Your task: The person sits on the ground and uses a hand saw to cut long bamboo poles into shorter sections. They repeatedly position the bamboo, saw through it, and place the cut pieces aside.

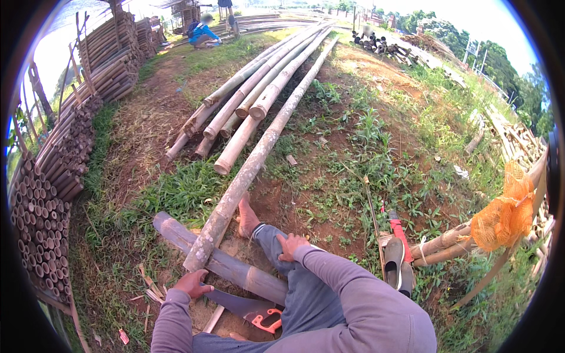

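the left hand [192, 285] curls at the near end of a long, mottled grey bamboo pole [259, 157], beside the blade tip of an orange-handled saw [240, 304]; whether it grips, i cannot tell. the right hand [292, 245] rests on the grey-trousered knee [269, 244], holding nothing. the pole crosses a thick, dark bamboo log [247, 275].

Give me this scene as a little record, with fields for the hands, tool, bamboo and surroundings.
left hand: at the long pole's near end, beside the saw blade; contact unclear
right hand: resting on the bent knee
tool: saw, orange handle, lying low
bamboo: long pole crossing over a thicker log
right side: orange net, dark shoes
background: crouching person in blue
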`<state>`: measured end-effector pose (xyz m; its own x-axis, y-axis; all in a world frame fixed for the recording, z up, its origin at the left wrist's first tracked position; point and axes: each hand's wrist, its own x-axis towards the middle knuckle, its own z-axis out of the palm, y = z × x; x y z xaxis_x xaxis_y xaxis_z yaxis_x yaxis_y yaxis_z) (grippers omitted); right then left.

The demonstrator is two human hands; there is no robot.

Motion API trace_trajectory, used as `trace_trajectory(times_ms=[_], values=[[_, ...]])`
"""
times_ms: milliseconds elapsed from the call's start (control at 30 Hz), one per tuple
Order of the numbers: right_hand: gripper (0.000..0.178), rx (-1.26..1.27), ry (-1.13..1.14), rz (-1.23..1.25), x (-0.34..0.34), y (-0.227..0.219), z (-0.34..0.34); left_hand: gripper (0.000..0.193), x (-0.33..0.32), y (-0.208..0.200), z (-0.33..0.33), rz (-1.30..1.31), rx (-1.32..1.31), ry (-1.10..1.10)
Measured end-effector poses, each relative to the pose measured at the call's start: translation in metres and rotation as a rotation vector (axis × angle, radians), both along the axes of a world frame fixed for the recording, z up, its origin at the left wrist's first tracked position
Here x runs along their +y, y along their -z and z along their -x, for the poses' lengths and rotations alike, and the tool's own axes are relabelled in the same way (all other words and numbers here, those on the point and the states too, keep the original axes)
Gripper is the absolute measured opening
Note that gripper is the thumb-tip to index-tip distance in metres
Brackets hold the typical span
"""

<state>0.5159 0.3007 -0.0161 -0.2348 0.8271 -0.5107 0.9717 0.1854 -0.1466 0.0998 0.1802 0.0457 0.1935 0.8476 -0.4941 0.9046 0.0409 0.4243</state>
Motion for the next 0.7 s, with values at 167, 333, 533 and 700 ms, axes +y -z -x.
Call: trace_trajectory(times_ms=[167, 333, 533, 700], values=[[0.1, 0.001, -0.005, 0.007, 0.0003, 0.0012, -0.0002, 0.087, -0.0015, 0.0022, 0.0013, -0.021, -0.016, -0.006], [0.096, -0.006, -0.001, 0.009, 0.0003, 0.0005, 0.0007, 0.085, -0.0011, 0.0035, 0.0023, -0.007, -0.012, -0.008], [0.093, 0.0, 0.007, 0.003, 0.0, 0.0023, 0.0002, 0.085, -0.001, 0.0004, 0.0003, 0.004, -0.009, -0.013], [0.093, 0.002, 0.005, 0.005, 0.0005, 0.0067, 0.0013, 0.085, -0.0021, 0.0011, 0.0022, -0.002, -0.009, -0.006]])
